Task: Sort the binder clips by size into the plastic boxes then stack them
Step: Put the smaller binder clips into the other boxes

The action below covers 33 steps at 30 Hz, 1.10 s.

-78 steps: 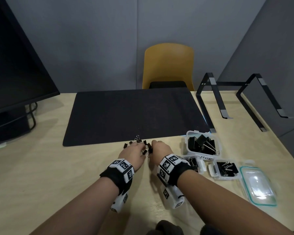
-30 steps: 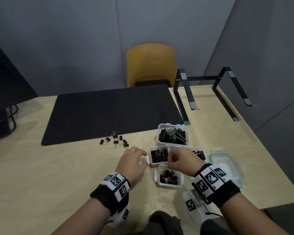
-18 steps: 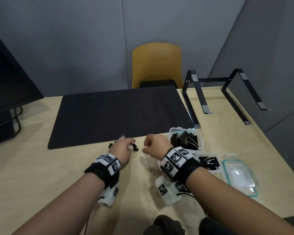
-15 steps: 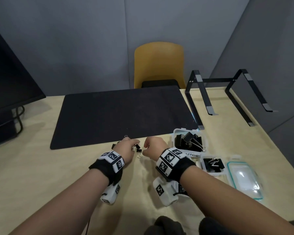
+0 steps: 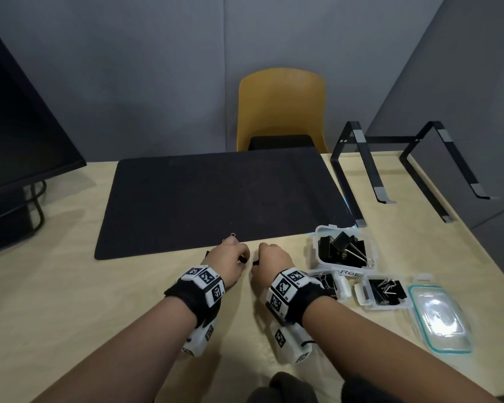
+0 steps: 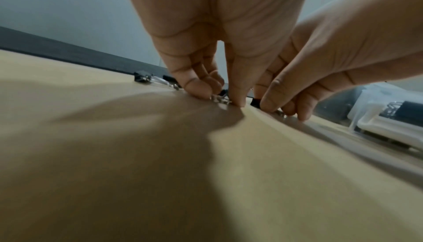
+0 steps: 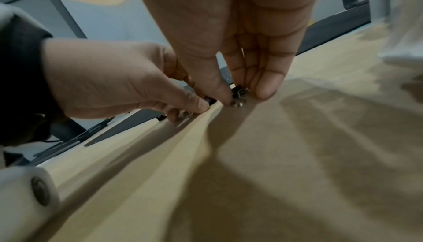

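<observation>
Now the last small binder clips [image 5: 241, 259] lie loose on the wooden table [image 5: 70, 301] at the near edge of the black mat [image 5: 216, 199], and both hands have come back to them from the boxes where they were a second ago. The left hand [image 5: 226, 261] pinches one clip against the table with thumb and curled fingers, and the right hand [image 5: 272, 261], close beside it, closes thumb and fingertips on another. That suggests another pair is about to go to the small plastic boxes [image 5: 381, 292] to the right, near the large-clip box [image 5: 344, 248] and clear lid [image 5: 440, 321]; stacking waits.
</observation>
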### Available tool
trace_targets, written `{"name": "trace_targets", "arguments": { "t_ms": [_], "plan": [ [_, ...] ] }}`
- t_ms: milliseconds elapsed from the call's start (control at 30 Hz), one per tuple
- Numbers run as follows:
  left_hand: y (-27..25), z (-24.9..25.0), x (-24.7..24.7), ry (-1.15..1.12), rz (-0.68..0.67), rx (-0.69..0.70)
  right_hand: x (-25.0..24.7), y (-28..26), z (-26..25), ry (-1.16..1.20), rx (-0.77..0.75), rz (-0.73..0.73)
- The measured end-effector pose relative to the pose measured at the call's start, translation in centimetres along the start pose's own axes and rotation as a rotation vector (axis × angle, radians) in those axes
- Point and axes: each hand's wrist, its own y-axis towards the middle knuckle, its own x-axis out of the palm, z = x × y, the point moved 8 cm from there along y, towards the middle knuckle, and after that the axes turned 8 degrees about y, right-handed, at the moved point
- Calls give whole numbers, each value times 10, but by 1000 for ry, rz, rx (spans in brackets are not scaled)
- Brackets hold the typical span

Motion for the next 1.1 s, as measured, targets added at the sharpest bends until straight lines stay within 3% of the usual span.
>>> {"name": "trace_targets", "arguments": {
  "t_ms": [400, 700, 900, 1100],
  "plan": [
    [-8, 11, 2, 135, -17, -23, -33, -35, 3, 46, -39, 14],
    [-33, 39, 5, -47, 14, -109, -85, -104, 91, 163, 71, 104],
    [-53, 84, 1, -188, 51, -41, -81, -128, 134, 135, 90, 30],
    [-84, 148, 10, -281, 78, 124, -84, -134, 150, 157, 85, 56]
  ]
}}
